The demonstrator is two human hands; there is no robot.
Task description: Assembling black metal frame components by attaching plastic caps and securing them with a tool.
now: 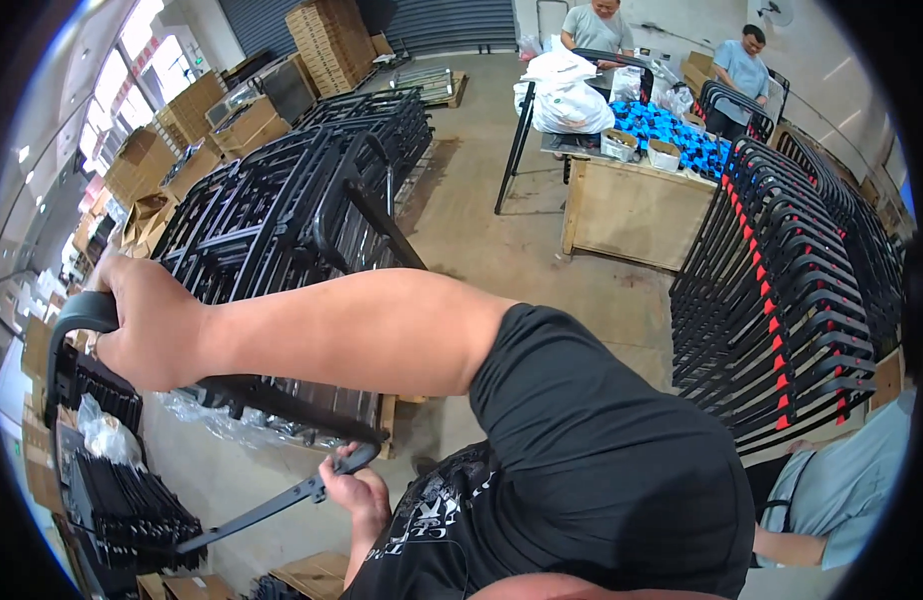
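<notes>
Head view: a black metal frame (292, 408) lies to the person's left, held in both hands, which are well apart. The right hand (147, 325), its arm stretched straight across the body, is wrapped around 1 curved end (74, 318) at the frame's far left. The left hand (357, 490), lower and closer to the torso, is closed around a 2nd curved end, from which a flat bar (244, 519) slants down and left, away from the body. A dark tube crosses between the 2 ends, sloping from upper left to lower right; whether every bar belongs to 1 piece I cannot tell. The left hand is nearer the bar's upper end, and the lower end lies in front of a pile of black parts (132, 500); contact cannot be judged.

Beyond, a stack of black frames (282, 200) sits on a pallet on the concrete floor (482, 250). Farther off, a wooden crate (632, 215) stands beside a heap of blue parts (662, 130), with 2 co-workers behind. At right stands a row of black frames with red pieces (772, 290); a 3rd co-worker's sleeve (842, 490) shows below.
</notes>
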